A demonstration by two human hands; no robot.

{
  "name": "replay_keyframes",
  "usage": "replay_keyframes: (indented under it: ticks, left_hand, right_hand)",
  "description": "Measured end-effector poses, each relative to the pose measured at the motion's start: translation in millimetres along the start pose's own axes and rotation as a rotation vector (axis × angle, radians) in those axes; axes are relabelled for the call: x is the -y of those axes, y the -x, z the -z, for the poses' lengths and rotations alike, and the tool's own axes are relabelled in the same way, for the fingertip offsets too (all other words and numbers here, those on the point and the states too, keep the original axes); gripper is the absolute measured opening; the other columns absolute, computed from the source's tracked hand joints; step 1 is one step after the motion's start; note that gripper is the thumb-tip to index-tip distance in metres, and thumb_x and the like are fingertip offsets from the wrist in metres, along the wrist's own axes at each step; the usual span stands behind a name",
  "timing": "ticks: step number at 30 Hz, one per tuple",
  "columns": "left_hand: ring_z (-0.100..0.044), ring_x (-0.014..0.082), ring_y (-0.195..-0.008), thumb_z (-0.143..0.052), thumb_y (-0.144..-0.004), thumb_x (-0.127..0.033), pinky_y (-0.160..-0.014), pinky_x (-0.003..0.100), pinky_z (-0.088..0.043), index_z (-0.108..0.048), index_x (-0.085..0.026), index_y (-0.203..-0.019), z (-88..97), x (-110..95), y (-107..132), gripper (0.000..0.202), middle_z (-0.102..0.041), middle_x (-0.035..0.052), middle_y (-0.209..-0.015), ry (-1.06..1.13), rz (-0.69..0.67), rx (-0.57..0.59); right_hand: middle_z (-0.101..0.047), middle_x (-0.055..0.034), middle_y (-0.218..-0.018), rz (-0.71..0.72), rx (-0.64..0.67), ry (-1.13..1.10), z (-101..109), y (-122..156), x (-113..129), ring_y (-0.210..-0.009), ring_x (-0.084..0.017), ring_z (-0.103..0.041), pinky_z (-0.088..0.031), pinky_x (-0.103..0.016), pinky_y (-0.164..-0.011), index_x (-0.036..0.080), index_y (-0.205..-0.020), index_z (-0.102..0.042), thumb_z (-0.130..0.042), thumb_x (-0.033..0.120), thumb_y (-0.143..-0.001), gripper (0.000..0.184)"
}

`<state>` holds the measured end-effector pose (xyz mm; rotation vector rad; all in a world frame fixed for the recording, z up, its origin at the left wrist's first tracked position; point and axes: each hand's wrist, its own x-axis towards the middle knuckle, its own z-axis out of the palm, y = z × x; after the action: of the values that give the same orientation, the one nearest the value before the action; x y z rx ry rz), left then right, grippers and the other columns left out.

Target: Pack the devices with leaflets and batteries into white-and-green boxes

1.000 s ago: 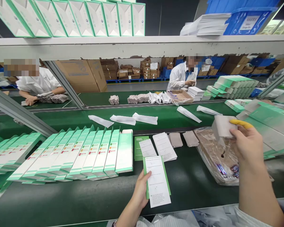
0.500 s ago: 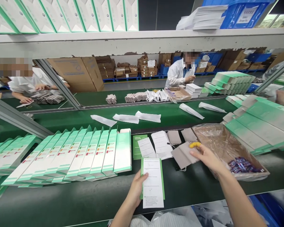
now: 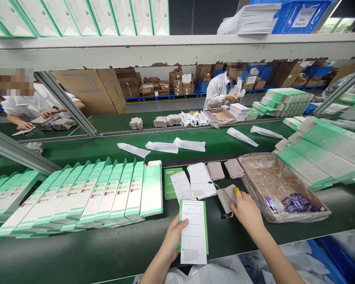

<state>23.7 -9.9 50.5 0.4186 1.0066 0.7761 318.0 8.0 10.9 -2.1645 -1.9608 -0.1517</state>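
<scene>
My left hand holds a stack of a white leaflet on a green card flat on the dark green bench, thumb on top. My right hand, with a yellow cot on one finger, grips a grey pouch against the bench, just right of the leaflet. Beyond them lie small piles of green cards, white leaflets and grey pouches.
A fanned row of green-and-white cartons lies to the left. At right stands a plastic-lined cardboard tray with small blue sachets, and more cartons. White bags ride the green conveyor. Two white-coated people work opposite.
My right hand came down from beside the tray, carrying the grey pouch leftward, and now presses it on the bench near the leaflet. My left hand has kept hold of the leaflet.
</scene>
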Motion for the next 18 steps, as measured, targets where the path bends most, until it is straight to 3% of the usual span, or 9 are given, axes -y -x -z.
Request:
replay_keyframes:
  ticks: [5, 9, 11, 13, 16, 18]
  left_hand:
    - [-0.067, 0.0339, -0.107, -0.074, -0.078, -0.029, -0.089, 0.041, -0.05, -0.054, -0.014, -0.133, 1.0, 2, -3, 0.061, -0.07, 0.0157, -0.119, 0.012, 0.002, 0.037]
    - [-0.069, 0.0343, -0.1, -0.074, -0.078, -0.029, -0.083, 0.04, -0.052, -0.058, -0.011, -0.126, -6.3, 2, -6, 0.053, -0.073, 0.0169, -0.111, 0.051, -0.006, 0.054]
    - [-0.07, 0.0334, -0.098, -0.075, -0.076, -0.029, -0.083, 0.04, -0.053, -0.06, -0.011, -0.123, -12.9, 1, -8, 0.052, -0.074, 0.0163, -0.107, 0.084, -0.025, 0.047]
    - [-0.07, 0.0323, -0.098, -0.077, -0.074, -0.028, -0.084, 0.039, -0.053, -0.061, -0.011, -0.121, -21.2, 0, -11, 0.052, -0.075, 0.0156, -0.105, 0.124, -0.058, 0.044]
    - [-0.071, 0.0304, -0.093, -0.079, -0.072, -0.028, -0.084, 0.038, -0.054, -0.062, -0.011, -0.121, -34.0, -3, -14, 0.054, -0.075, 0.0146, -0.104, 0.167, -0.107, 0.042]
    - [-0.072, 0.0293, -0.09, -0.079, -0.073, -0.029, -0.084, 0.038, -0.054, -0.061, -0.012, -0.124, -40.0, -4, -14, 0.057, -0.076, 0.0137, -0.103, 0.182, -0.136, 0.04]
  right_hand:
    - [-0.067, -0.0196, -0.08, -0.025, 0.009, 0.011, 8, -12, 5, -0.079, -0.032, -0.062, -0.047, -0.041, -0.067, 0.005, -0.109, -0.064, -0.042, 0.005, -0.084, 0.033]
    - [-0.067, -0.0184, -0.077, -0.05, -0.008, -0.088, 34, -29, -18, -0.088, -0.034, -0.063, -0.049, -0.043, -0.076, 0.011, -0.083, -0.067, -0.047, 0.016, -0.087, 0.021]
    - [-0.069, -0.0175, -0.085, -0.064, -0.023, -0.163, 52, -30, -20, -0.09, -0.033, -0.065, -0.051, -0.042, -0.078, 0.013, -0.086, -0.066, -0.047, 0.026, -0.091, 0.024]
    - [-0.071, -0.0133, -0.094, -0.078, 0.02, -0.439, 66, -21, -2, -0.089, -0.028, -0.068, -0.054, -0.037, -0.074, 0.015, -0.107, -0.063, -0.044, 0.035, -0.095, 0.03]
    - [-0.071, -0.0089, -0.105, -0.092, 0.182, -1.026, 70, 4, 50, -0.088, -0.025, -0.07, -0.057, -0.037, -0.072, 0.024, -0.136, -0.041, -0.046, 0.04, -0.096, 0.044]
    - [-0.068, -0.0106, -0.111, -0.039, 0.179, -1.044, 63, 16, 83, -0.091, -0.026, -0.069, -0.057, -0.042, -0.076, 0.025, -0.136, -0.04, -0.052, 0.038, -0.093, 0.047]
